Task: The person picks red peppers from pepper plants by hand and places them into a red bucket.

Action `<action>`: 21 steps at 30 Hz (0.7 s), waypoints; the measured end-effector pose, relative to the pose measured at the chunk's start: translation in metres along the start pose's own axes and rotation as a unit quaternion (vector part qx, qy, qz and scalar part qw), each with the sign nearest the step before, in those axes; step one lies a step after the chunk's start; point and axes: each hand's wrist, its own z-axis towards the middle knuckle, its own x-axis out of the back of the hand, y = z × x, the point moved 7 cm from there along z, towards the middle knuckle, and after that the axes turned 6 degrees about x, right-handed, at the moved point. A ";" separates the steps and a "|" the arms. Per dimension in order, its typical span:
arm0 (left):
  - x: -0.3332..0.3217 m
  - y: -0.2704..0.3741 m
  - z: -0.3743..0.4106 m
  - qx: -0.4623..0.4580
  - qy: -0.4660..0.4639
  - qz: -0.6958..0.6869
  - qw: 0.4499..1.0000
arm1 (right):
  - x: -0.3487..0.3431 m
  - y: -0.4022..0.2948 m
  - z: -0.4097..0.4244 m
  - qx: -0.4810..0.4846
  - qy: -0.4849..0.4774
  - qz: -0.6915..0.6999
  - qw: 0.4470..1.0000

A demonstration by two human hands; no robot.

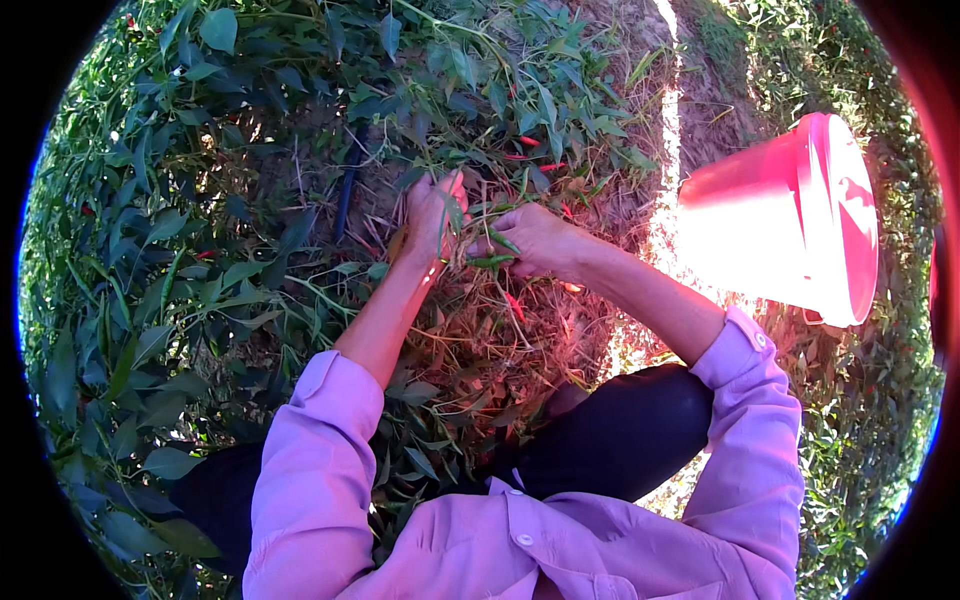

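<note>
Low among chili pepper plants (225,285), my left hand (435,217) is closed around a leafy chili stem. Close beside it on the right, my right hand (529,240) has its thumb and fingers on green chili peppers (491,261) at the same tangle of stems. Red chili peppers (551,166) lie just beyond the right hand, and another red chili (515,307) is on the dry litter below it. The fingertips of both hands are partly hidden by leaves and stems.
A red plastic bucket (742,217) lies tipped on its side at the right, its mouth facing right. A dark irrigation hose (349,184) runs along the soil left of my hands. Dense plants stand at the left and top, with more at the far right.
</note>
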 end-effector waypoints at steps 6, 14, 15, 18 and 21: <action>0.008 -0.010 0.011 0.030 -0.023 0.000 0.999 | 0.002 -0.007 -0.003 0.119 0.032 -0.050 0.991; 0.003 -0.002 -0.001 0.047 -0.073 -0.073 0.993 | 0.015 -0.014 -0.041 0.160 -0.105 0.178 0.965; 0.001 -0.001 -0.001 0.043 -0.078 -0.078 0.993 | 0.018 -0.009 -0.047 0.136 -0.140 0.225 0.955; -0.004 0.003 -0.004 0.029 -0.087 -0.086 0.992 | 0.013 0.025 -0.056 0.071 -0.090 0.139 0.984; -0.007 0.002 -0.005 0.027 -0.098 -0.095 0.990 | -0.003 0.027 -0.061 0.074 -0.125 0.006 0.989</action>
